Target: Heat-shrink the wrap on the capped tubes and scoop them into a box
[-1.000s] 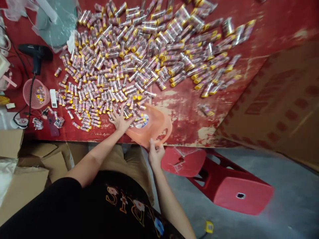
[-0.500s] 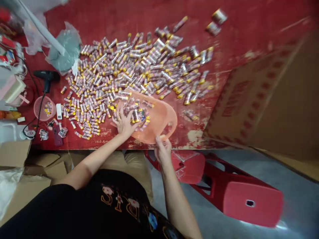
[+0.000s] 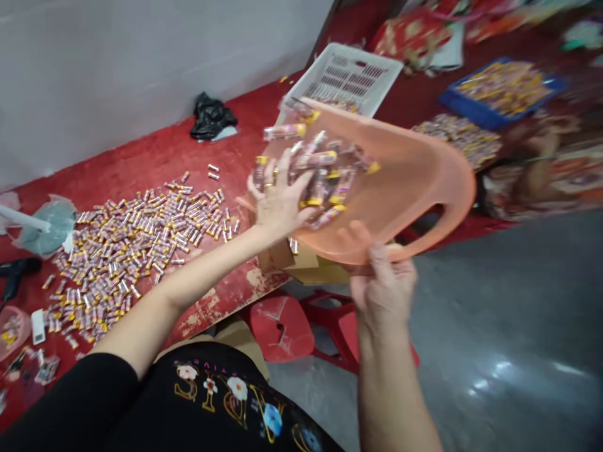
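At table (image 3: 141, 157) | left fingers (image 3: 284, 169) spread over tubes (image 3: 318, 159) | right fingers (image 3: 380, 263) gripping orange scoop (image 3: 400, 166)

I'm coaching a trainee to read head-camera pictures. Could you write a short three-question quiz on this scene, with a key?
1. Which hand has its grip on the near edge of the orange plastic scoop?
2. True or false: the left hand wears a ring.
3. What lies in the scoop, by that hand? A) coins B) yellow-capped tubes C) spoons

Key: 1. The right hand. 2. True. 3. B.
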`<state>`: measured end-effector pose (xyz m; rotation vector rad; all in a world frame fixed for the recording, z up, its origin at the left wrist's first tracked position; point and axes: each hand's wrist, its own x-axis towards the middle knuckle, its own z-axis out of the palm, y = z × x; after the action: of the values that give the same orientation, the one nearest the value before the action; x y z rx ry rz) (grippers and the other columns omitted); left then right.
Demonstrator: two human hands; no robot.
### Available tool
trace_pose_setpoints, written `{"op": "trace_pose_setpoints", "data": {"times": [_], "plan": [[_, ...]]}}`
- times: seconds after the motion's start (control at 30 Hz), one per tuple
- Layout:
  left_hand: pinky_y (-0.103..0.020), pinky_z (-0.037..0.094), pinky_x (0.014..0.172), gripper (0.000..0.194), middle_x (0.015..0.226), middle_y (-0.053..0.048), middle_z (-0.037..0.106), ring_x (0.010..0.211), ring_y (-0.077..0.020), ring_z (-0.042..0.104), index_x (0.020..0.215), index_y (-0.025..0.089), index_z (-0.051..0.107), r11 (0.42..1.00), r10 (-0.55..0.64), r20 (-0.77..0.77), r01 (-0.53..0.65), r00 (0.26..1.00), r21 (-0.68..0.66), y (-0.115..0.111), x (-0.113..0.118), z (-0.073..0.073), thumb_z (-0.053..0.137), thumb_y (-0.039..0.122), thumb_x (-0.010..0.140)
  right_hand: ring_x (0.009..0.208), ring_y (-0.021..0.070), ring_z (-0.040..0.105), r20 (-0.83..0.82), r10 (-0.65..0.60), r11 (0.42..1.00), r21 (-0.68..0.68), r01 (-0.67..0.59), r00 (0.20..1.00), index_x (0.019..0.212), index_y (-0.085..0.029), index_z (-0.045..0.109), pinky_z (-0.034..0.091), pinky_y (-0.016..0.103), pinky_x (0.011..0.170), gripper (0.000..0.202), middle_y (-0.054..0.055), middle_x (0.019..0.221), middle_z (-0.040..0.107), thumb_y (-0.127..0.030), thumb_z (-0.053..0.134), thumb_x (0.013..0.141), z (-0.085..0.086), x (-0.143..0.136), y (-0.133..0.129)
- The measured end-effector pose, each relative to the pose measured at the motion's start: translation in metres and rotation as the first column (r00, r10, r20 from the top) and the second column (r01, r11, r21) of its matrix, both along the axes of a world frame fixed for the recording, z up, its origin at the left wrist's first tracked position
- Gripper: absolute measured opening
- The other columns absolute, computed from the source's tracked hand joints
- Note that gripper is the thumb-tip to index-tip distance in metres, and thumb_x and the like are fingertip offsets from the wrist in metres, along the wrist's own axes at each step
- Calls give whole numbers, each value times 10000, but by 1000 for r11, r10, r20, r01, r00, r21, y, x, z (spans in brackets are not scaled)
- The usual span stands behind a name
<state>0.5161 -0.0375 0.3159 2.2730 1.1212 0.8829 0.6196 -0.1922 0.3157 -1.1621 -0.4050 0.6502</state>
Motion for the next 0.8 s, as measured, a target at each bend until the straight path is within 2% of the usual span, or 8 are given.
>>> {"op": "trace_pose_setpoints", "data": {"times": [0.07,0.17,0.27,0.33,0.47,0.63,0.7,0.8], "plan": [[-710,17,1195,631,1676,-64,158,1551,-400,36,1391,318,555,998,-45,-67,42,997,-43,-4,51,-10,769,459,814,854,259,727,40,-75,997,-22,76,996,687,-207,571,560,532,873,371,123,932,734,-385,883,596,-3,51,-4],[-716,65,1194,659,1667,-110,188,1528,-396,172,1398,294,552,984,-100,-196,69,976,-162,-10,99,-42,764,474,801,655,211,681,-47,-163,965,-216,149,985,612,-195,594,570,505,775,256,89,735,694,-257,842,616,-33,112,2],[-726,80,1190,554,1639,-136,271,1507,-396,248,1342,265,597,952,-144,-304,48,942,-303,-11,122,-71,708,456,834,652,208,687,-234,-183,888,-457,58,955,723,-168,666,562,457,725,64,114,724,702,-131,673,775,-71,149,17],[-735,57,1188,443,1624,-158,305,1504,-403,265,1273,237,640,928,-160,-349,20,923,-371,-7,131,-82,676,393,859,693,213,708,-326,-144,863,-504,-43,934,876,-141,704,554,434,727,157,153,784,720,-97,555,859,-90,162,26],[-720,104,1195,306,1565,-179,405,1479,-380,336,1193,202,675,919,-140,-221,43,965,-391,6,140,-89,585,328,929,677,200,706,-379,-90,852,-508,-126,921,968,-122,711,534,422,748,224,177,835,723,-115,490,929,-101,179,31],[-539,316,1199,301,1452,-151,558,1372,-270,507,1181,188,694,937,-145,208,202,967,-284,18,108,-81,516,344,996,594,180,646,-197,-60,758,-647,-84,979,757,-155,675,495,414,696,201,106,706,691,-76,546,890,-93,188,27],[-447,404,1156,319,1416,-134,588,1310,-219,562,1205,193,684,963,-98,356,179,930,-203,19,69,-81,489,355,1012,527,163,586,-87,-36,692,-720,-38,996,578,-179,574,465,398,665,289,46,577,621,-70,610,842,-96,184,31],[-422,438,1130,333,1299,-107,667,1248,-194,601,1192,208,690,987,26,370,34,929,-155,9,-21,-92,462,386,1027,478,135,461,47,44,612,-791,10,998,461,-197,524,389,381,649,367,-3,458,513,-59,715,743,-102,169,44]]}}
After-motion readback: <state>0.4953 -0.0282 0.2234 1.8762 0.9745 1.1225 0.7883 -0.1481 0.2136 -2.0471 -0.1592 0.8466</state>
